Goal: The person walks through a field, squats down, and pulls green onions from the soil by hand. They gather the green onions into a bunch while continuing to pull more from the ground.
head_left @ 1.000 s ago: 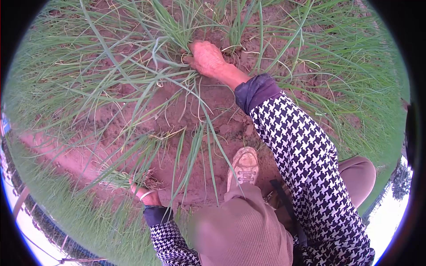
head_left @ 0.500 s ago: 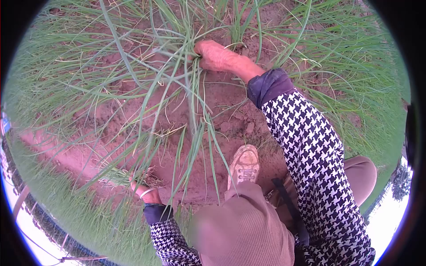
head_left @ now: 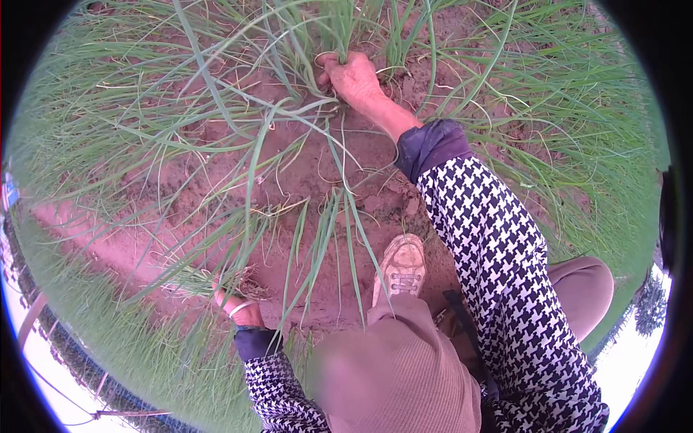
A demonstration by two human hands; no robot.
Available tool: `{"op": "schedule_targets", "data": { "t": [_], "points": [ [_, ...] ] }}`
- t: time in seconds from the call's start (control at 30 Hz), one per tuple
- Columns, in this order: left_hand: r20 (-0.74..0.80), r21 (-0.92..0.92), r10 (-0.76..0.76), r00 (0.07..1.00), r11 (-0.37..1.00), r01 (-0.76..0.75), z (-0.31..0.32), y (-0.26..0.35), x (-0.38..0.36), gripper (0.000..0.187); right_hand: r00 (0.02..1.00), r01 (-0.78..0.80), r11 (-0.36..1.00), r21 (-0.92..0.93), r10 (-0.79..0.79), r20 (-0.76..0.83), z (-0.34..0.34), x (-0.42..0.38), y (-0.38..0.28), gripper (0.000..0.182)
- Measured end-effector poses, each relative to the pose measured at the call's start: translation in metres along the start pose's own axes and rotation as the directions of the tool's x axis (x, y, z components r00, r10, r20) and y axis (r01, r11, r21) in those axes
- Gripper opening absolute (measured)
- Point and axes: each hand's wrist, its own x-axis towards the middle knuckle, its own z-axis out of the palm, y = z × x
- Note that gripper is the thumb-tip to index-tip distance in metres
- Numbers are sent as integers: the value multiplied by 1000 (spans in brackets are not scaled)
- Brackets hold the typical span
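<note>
My right hand (head_left: 355, 78) is at the top middle, its fingers closed around the lower stalks of a clump of green onions (head_left: 339, 29) standing in the soil. Long leaves rise and fan out above the fist. At the lower left, my left hand (head_left: 229, 297) is wrapped around a bunch of uprooted green onions (head_left: 189, 280). Its tangled roots (head_left: 247, 283) stick out to the right, and the leaf end points left. The left fingers are partly hidden by the bunch. Several long leaves (head_left: 254, 180) droop over the bare soil between the hands.
Dense rows of green onions (head_left: 577, 130) grow on both sides. A reddish soil strip (head_left: 108, 249) runs along the lower left, with more plants (head_left: 144, 361) beyond. My shoe (head_left: 402, 265) stands on the soil (head_left: 325, 289) near the centre, below the right hand.
My right hand has moved slightly up and right, from leaves spread across the middle to a clump's stalks; those leaves have swung upward. My left hand still holds its bunch in nearly the same place.
</note>
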Motion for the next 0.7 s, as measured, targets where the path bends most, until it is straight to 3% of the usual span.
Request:
{"op": "schedule_targets", "data": {
  "t": [0.1,0.23,0.37,0.47,0.57,0.6,0.7],
  "points": [
    [47,9,1,999,1000,-1,10,-13,-9,35,999,-25,1000,-16,24,-28,-11,2,8,35],
    [88,38,53,995,998,-57,18,-46,-13,36,992,124,917,-379,-106,68,-42,-4,20,38],
    [106,38,1,994,999,-5,35,-66,-22,35,993,106,869,-484,-65,103,-58,-6,20,34],
    [98,40,26,995,999,-30,30,-71,-9,36,921,375,704,-603,-355,159,-45,-14,29,25],
    [94,44,27,995,999,-31,12,-59,-1,36,827,531,639,-557,-533,178,-25,-16,44,21],
    [77,44,23,997,999,-26,7,-52,3,37,890,442,830,-341,-454,50,-19,-18,42,20],
    [70,65,20,997,998,-24,-19,-30,32,37,990,135,991,-17,-135,-46,-1,-18,21,25]
  ]
}}
